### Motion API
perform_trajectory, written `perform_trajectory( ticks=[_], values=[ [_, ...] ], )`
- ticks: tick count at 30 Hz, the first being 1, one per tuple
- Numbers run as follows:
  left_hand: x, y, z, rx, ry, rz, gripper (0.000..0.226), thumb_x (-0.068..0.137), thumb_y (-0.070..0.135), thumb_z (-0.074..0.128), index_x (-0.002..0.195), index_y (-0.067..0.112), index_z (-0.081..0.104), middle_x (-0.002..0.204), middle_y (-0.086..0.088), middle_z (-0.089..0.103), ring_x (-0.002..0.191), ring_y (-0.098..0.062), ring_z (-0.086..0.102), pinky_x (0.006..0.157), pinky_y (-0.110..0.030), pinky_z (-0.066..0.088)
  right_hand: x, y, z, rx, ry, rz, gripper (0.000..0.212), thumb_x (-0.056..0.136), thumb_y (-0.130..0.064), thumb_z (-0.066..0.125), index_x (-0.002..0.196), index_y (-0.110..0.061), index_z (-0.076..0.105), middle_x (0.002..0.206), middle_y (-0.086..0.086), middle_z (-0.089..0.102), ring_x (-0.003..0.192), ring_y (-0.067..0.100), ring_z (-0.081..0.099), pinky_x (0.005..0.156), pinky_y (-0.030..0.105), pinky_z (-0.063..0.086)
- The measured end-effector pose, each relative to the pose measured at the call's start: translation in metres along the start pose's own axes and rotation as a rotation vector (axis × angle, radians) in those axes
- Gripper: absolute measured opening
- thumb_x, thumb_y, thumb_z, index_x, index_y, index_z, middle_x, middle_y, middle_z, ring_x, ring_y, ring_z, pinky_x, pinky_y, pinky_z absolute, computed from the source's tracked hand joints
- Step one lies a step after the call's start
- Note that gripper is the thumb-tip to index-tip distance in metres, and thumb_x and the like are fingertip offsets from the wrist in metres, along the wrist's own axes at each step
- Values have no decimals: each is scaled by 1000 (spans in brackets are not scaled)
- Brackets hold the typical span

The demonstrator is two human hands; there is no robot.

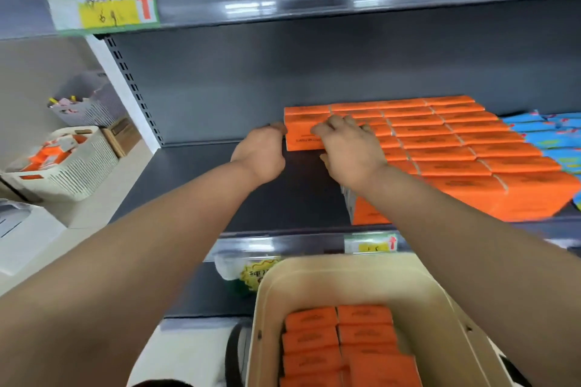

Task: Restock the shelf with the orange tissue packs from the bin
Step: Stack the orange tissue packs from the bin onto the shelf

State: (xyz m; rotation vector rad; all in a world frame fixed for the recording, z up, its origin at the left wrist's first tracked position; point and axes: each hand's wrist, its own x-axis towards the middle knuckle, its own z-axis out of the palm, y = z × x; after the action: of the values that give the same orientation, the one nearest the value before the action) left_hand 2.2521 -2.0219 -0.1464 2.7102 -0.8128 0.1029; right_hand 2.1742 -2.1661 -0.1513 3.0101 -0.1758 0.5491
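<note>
Both outstretched hands, left (261,154) and right (349,148), hold one tissue pack (301,139).

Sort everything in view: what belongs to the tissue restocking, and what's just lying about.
Job: left hand, right hand, held pack, shelved orange packs, shelf, bin, bin packs.
Lying about: blue packs, white basket, grey basket, price tag.
</note>
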Motion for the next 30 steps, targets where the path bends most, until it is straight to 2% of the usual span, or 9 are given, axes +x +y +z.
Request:
perform_trajectory(
  ticks=[3,6,10,14,18,21,24,26,30],
  values=[
    [-33,14,-5,-21,-1,34,50,85,3,48,134,14,45,133,-11,55,121,-31,52,99,-40,45,-51,-1,-19,36,36,-12,47,87,-18,60,132,-22,46,127,5,49,121,29,43,93,43,38],
    [-72,33,-7,-44,5,76,45,87,6,50,132,13,46,132,-9,55,121,-29,51,100,-40,44,-102,-1,-34,70,46,-24,46,86,-19,63,130,-22,51,121,5,53,117,29,47,89,42,39],
    [-132,52,16,-79,-34,119,44,88,6,52,131,12,48,130,-5,57,120,-24,52,98,-37,44,-177,-5,-25,95,2,-56,43,77,-11,70,119,-17,61,106,8,60,102,33,57,78,42,45],
    [-176,62,55,-75,-126,157,40,87,6,50,126,13,52,127,-7,59,118,-25,54,95,-35,45,-237,-1,-4,75,-225,-56,41,92,-23,53,132,-22,46,127,1,49,120,24,44,91,38,38],
    [-210,66,100,-29,-330,126,40,87,14,51,127,20,51,127,2,59,115,-18,55,94,-31,45,-280,4,24,98,-401,-11,44,91,-15,52,133,-26,44,128,0,49,119,22,44,94,38,40],
    [-229,69,129,-22,-467,109,38,87,11,52,125,16,53,126,-4,60,115,-21,55,94,-32,45,-300,11,45,97,-519,-7,43,90,-12,50,130,-26,45,125,2,49,118,23,45,96,36,39],
    [-233,69,142,-5,-544,124,36,87,11,53,123,13,54,126,-7,58,117,-23,53,94,-30,43,-306,15,63,71,-607,-2,44,92,-12,43,135,-21,42,130,5,42,126,25,39,101,36,34],
    [-232,70,148,7,-579,124,36,88,11,54,123,13,53,128,-7,57,119,-23,51,94,-28,41,-307,14,72,50,-677,8,42,95,-16,41,137,-17,41,137,7,38,131,26,33,104,38,31],
    [-234,71,159,42,-631,139,35,88,11,53,123,14,54,129,-6,57,120,-23,51,94,-29,41,-313,8,91,13,-818,-4,49,94,-34,50,138,-14,41,148,11,28,139,28,20,109,41,26]
  ],
)
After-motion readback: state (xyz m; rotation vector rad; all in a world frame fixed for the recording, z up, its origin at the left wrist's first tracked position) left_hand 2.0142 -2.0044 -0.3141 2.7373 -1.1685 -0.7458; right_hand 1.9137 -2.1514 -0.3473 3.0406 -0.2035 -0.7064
